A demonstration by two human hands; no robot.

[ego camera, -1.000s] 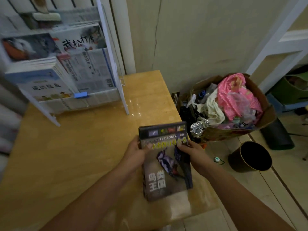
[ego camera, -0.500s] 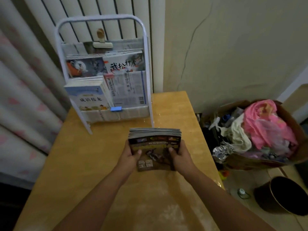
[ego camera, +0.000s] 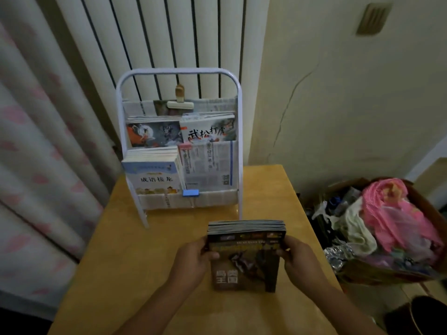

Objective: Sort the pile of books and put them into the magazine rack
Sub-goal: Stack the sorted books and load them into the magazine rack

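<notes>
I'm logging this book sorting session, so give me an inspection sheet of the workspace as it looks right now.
Surface: wooden table, glossy, bare in front of the rack.
Job's things: dark books held as a stack, lower edge near the table; white magazine rack at the table's far end, holding books and newspapers.
Clutter: blue clip on the rack's front; wooden clip at the top.
Grips: left hand and right hand hold the stack's sides.
Cables: nothing seen.
Surroundings: radiator, curtain, cracked wall; cardboard box of clothes and dark bin on the floor.
</notes>
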